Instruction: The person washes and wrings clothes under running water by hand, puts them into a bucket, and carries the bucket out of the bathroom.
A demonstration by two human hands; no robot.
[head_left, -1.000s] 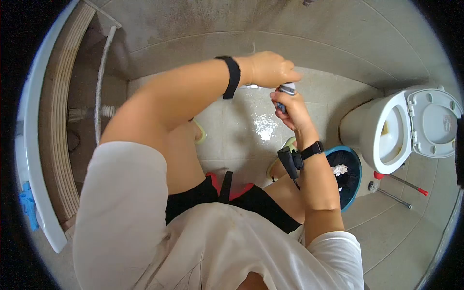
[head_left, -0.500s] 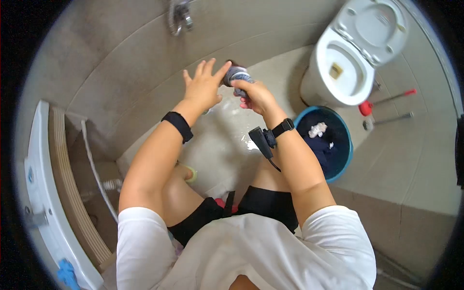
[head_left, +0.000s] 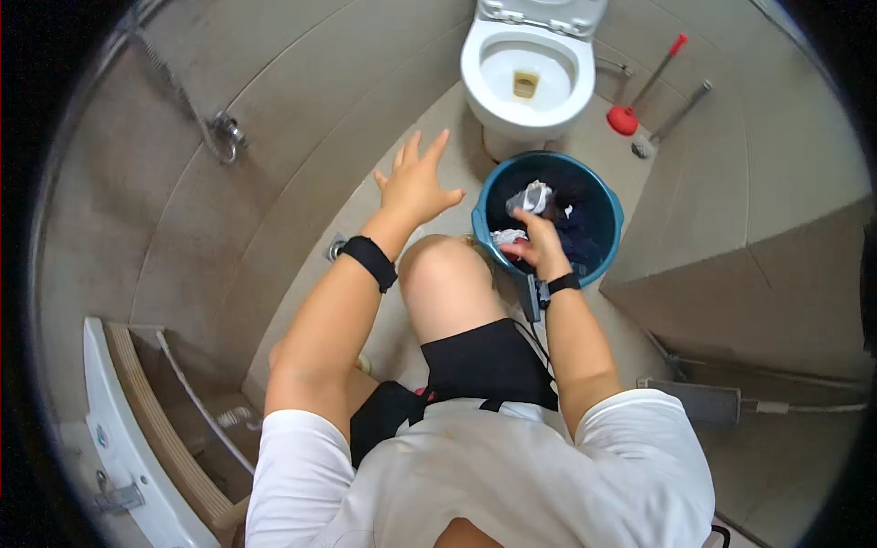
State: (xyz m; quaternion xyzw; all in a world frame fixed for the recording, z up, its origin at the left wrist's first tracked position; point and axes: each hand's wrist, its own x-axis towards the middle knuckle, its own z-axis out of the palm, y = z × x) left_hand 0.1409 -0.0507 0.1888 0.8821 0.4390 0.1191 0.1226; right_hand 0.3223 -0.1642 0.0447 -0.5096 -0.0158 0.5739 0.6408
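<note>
Over the blue tub, my right hand reaches in with thumb and fingers apart. Just beyond its thumb lies a grey-and-white piece of cloth, perhaps a sock, which the hand does not appear to grip. Another white cloth is near the fingers, by the tub's left side. Dark clothing fills much of the tub. My left hand hangs in the air left of the tub, fingers spread, holding nothing.
A toilet with raised lid stands just behind the tub. A red plunger and a brush lean at the right wall. A shower hose hangs on the left wall, and a washbasin is at lower left.
My view has turned toward the tub. My right hand has moved from over the floor into the tub and let go of the grey cloth. My left hand stays spread, now apart from it.
</note>
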